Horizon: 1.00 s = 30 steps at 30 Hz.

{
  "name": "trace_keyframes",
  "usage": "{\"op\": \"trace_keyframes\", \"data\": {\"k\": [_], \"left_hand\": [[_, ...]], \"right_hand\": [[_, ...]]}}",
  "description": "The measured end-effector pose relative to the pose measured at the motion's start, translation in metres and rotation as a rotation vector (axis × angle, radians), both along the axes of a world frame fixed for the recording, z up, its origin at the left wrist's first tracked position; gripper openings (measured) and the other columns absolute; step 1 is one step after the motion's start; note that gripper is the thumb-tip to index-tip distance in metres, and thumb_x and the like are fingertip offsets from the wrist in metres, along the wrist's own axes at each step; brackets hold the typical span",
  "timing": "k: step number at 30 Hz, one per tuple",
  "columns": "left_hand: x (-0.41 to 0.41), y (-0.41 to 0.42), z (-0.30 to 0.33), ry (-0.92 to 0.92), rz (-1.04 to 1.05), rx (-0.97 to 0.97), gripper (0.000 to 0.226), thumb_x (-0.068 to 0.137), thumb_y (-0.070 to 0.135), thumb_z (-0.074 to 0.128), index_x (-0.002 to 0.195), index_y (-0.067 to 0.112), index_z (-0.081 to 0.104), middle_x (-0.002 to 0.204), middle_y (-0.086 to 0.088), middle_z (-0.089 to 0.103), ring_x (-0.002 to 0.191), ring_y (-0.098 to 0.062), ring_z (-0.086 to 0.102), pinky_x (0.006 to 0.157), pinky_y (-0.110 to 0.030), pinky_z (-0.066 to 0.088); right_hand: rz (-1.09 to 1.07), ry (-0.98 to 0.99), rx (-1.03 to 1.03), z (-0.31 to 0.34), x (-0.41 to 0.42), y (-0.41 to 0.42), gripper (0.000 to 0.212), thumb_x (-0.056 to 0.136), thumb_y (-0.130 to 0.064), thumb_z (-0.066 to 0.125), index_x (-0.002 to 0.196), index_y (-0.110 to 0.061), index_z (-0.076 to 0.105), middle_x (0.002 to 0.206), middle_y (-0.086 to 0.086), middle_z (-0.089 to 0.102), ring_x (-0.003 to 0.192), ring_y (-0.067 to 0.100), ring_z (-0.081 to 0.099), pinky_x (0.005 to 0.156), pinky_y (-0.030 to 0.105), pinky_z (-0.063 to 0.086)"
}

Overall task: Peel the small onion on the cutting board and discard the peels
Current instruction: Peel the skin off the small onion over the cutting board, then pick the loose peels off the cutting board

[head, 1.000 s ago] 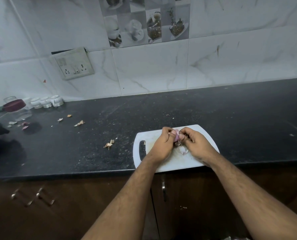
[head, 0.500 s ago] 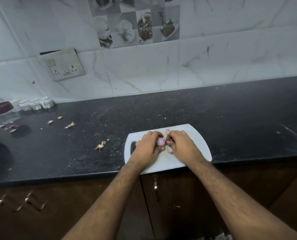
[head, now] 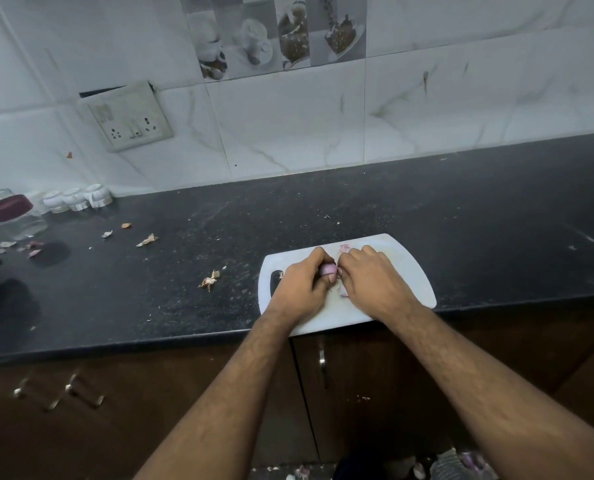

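Note:
A small pink onion sits between both hands over the white cutting board at the counter's front edge. My left hand grips the onion from the left with fingers curled around it. My right hand pinches at the onion's right side, where a bit of peel shows. A loose pale peel lies on the board under the hands, and another peel piece rests at the board's far edge. Most of the onion is hidden by fingers.
Dry peel scraps lie on the black counter left of the board, with more scraps further back. Jars and small white cups stand at the far left. A switch plate hangs on the tiled wall. Cabinet doors are below.
Both hands have dropped closer to the board with the onion and stay clasped around it. The view has shifted slightly to the right.

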<state>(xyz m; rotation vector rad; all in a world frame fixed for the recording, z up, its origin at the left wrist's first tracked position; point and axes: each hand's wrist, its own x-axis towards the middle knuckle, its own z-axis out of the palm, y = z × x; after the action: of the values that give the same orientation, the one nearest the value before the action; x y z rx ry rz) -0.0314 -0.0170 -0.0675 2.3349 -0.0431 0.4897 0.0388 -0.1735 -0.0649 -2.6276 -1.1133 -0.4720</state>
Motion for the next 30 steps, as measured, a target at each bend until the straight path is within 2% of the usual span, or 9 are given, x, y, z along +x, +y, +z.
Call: {"op": "trace_keyframes", "data": {"k": [4,8,11,13,18,22,26,28,30], "left_hand": [[-0.001,-0.002,0.001,-0.003,-0.061,0.004,0.016,0.098,0.006,0.061,0.113,0.011,0.061,0.103,-0.001,0.076,0.097,-0.011,0.067,0.089,-0.015,0.050],[0.001,-0.003,0.002,0.006,-0.057,-0.012,0.012,0.097,0.009,0.062,0.108,0.013,0.061,0.099,0.000,0.075,0.097,-0.015,0.070,0.088,-0.020,0.053],[0.000,-0.003,0.001,-0.006,-0.037,0.022,0.008,0.095,0.004,0.059,0.098,0.012,0.060,0.087,0.003,0.070,0.084,-0.014,0.067,0.078,-0.027,0.052],[-0.003,-0.003,0.000,-0.012,-0.002,0.069,0.011,0.095,0.001,0.056,0.092,0.011,0.059,0.077,0.010,0.063,0.073,-0.006,0.059,0.070,-0.022,0.044],[0.001,-0.001,0.004,0.042,0.072,-0.038,0.016,0.105,0.014,0.052,0.100,0.011,0.067,0.096,0.001,0.072,0.091,-0.012,0.063,0.075,-0.007,0.040],[-0.001,0.000,0.004,0.079,0.099,-0.289,0.036,0.112,0.030,0.040,0.106,0.009,0.068,0.077,0.006,0.066,0.078,-0.002,0.061,0.078,-0.011,0.046],[0.004,0.005,0.004,0.103,0.118,-0.610,0.050,0.111,0.046,0.032,0.109,0.012,0.069,0.113,-0.009,0.075,0.100,-0.015,0.068,0.092,-0.029,0.055],[0.004,0.004,0.007,0.113,0.102,-0.774,0.055,0.109,0.052,0.030,0.104,0.015,0.070,0.117,-0.012,0.073,0.106,-0.019,0.065,0.100,-0.037,0.053],[0.002,0.003,0.010,0.083,0.082,-0.905,0.052,0.112,0.041,0.027,0.102,0.011,0.068,0.117,-0.016,0.068,0.110,-0.023,0.061,0.109,-0.041,0.047]], "right_hand": [[-0.014,0.047,-0.024,0.003,0.000,-0.001,0.027,0.102,-0.031,0.041,0.106,-0.016,0.063,0.114,0.002,0.069,0.105,0.025,0.052,0.088,0.039,0.037],[-0.039,0.093,-0.013,0.005,0.000,0.002,0.027,0.104,-0.028,0.041,0.109,-0.015,0.064,0.119,0.003,0.067,0.110,0.027,0.051,0.089,0.040,0.037],[-0.154,0.134,0.049,0.004,0.006,0.001,0.028,0.104,-0.025,0.041,0.115,-0.015,0.064,0.117,0.004,0.066,0.111,0.027,0.050,0.089,0.039,0.037],[-0.228,0.183,0.103,0.004,0.013,-0.003,0.028,0.104,-0.023,0.040,0.114,-0.013,0.064,0.113,0.006,0.066,0.109,0.028,0.051,0.086,0.040,0.037],[-0.182,0.212,0.154,0.002,0.013,-0.001,0.026,0.106,-0.024,0.040,0.108,-0.013,0.064,0.104,0.005,0.065,0.095,0.022,0.047,0.081,0.037,0.038],[-0.105,0.245,0.279,-0.002,0.014,-0.006,0.022,0.105,-0.026,0.049,0.109,-0.018,0.069,0.097,-0.003,0.058,0.101,0.020,0.048,0.079,0.032,0.040],[-0.034,0.241,0.343,-0.002,0.012,-0.008,0.020,0.102,-0.026,0.054,0.110,-0.025,0.073,0.101,-0.007,0.058,0.103,0.016,0.049,0.087,0.035,0.046],[-0.047,0.269,0.430,0.000,0.011,-0.011,0.021,0.102,-0.026,0.054,0.111,-0.023,0.073,0.102,-0.007,0.056,0.105,0.014,0.048,0.086,0.030,0.043],[-0.074,0.315,0.515,0.001,0.012,-0.012,0.024,0.103,-0.024,0.052,0.119,-0.020,0.069,0.113,-0.004,0.055,0.112,0.016,0.052,0.092,0.030,0.044]]}}
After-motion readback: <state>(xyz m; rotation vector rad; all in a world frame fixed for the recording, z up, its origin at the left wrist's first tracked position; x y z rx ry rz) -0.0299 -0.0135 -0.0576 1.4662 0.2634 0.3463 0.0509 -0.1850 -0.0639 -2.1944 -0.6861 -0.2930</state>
